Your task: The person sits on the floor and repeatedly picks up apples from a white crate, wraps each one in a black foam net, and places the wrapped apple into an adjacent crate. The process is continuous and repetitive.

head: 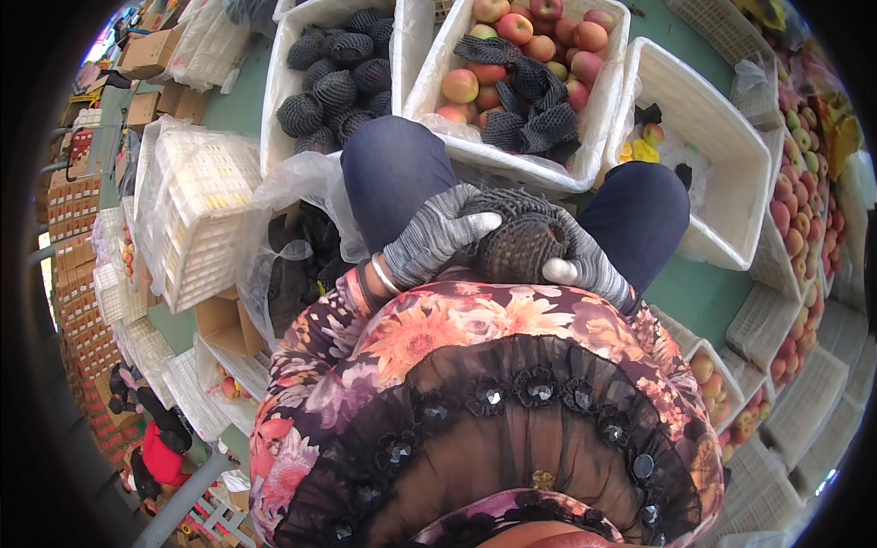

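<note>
My left hand (pixel 438 236), in a grey knit glove, grips one side of a round fruit in a black foam net sleeve (pixel 521 246). My right hand (pixel 589 257), gloved alike, closes on the other side, its pale thumb tip against the net. The fruit itself is mostly hidden by the mesh; it sits close before my floral top. Beyond my knees stands a white crate of red-and-green apples (pixel 514 29), with loose black foam nets (pixel 531 103) lying over them. Left of it, another white crate holds several black-netted fruits (pixel 334 89).
A third white crate (pixel 719 151) at right holds an apple (pixel 653 134) and a yellow scrap. At my left are a plastic-draped crate (pixel 199 205), a bag of black nets (pixel 301 260) and an open cardboard box (pixel 229 322). Apple-filled crates (pixel 795 212) line the right. People (pixel 161 452) are at lower left.
</note>
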Tool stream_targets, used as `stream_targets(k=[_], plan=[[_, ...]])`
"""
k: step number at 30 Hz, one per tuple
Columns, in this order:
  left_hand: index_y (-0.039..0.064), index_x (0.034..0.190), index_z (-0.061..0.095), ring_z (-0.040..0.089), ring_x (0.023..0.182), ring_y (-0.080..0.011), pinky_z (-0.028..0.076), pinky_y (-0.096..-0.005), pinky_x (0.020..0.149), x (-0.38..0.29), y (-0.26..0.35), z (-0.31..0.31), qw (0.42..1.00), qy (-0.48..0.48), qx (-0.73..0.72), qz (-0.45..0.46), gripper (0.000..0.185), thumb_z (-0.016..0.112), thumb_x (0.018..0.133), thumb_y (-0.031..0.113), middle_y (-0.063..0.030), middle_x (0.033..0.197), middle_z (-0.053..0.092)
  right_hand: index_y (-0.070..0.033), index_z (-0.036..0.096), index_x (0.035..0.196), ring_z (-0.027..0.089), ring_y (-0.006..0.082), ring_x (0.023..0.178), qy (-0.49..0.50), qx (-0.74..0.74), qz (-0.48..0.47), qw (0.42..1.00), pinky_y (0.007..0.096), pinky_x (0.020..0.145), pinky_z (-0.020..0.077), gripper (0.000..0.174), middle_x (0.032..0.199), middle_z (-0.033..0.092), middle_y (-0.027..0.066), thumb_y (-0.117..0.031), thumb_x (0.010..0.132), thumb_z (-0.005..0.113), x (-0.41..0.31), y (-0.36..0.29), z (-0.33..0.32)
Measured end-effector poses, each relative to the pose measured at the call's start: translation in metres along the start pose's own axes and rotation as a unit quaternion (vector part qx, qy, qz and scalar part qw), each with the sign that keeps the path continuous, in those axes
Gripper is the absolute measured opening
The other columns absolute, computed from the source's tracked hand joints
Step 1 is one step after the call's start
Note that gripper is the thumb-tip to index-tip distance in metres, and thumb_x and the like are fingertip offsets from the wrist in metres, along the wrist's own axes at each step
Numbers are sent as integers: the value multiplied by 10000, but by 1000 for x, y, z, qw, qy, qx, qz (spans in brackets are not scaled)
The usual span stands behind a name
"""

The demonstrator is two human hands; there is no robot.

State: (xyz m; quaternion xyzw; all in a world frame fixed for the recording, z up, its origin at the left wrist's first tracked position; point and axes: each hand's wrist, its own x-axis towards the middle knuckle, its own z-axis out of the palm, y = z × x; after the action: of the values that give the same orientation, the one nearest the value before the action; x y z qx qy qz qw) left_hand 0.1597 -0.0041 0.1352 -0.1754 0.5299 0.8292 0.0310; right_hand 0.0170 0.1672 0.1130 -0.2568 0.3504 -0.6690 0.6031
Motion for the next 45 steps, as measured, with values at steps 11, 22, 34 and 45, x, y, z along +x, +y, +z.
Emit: stream_targets(k=[11,22,34,45], plan=[[41,1072,640,610,903,-260,494,-345,800,17,-3,-4,746,169,550,335,383,770,729,153,-102,954,603,-6,392,1314,516,176,1134,187,-89,-52,977,305,990,406,623,1231,535,92,-196,815,715,50,17,-11],[22,1234,448,533,1055,-146,435,-284,936,40,15,-58,870,284,301,270,425,642,860,73,-66,1137,542,-2,605,1065,572,112,919,165,-314,-171,919,252,842,467,189,993,619,47,-99,905,583,135,-5,14],[61,1370,367,457,1214,-196,376,-323,1030,19,47,-85,924,158,202,283,583,642,882,222,-93,1349,433,30,387,1326,494,182,1159,-48,-118,-100,987,315,1020,379,668,1240,515,104,-370,865,660,142,-42,15],[67,994,550,487,995,-101,391,-284,918,-47,-27,-51,979,108,127,117,206,628,903,234,7,988,544,-31,590,1089,514,116,986,-7,-99,-45,994,286,910,407,298,1097,570,32,-257,902,639,60,27,23]])
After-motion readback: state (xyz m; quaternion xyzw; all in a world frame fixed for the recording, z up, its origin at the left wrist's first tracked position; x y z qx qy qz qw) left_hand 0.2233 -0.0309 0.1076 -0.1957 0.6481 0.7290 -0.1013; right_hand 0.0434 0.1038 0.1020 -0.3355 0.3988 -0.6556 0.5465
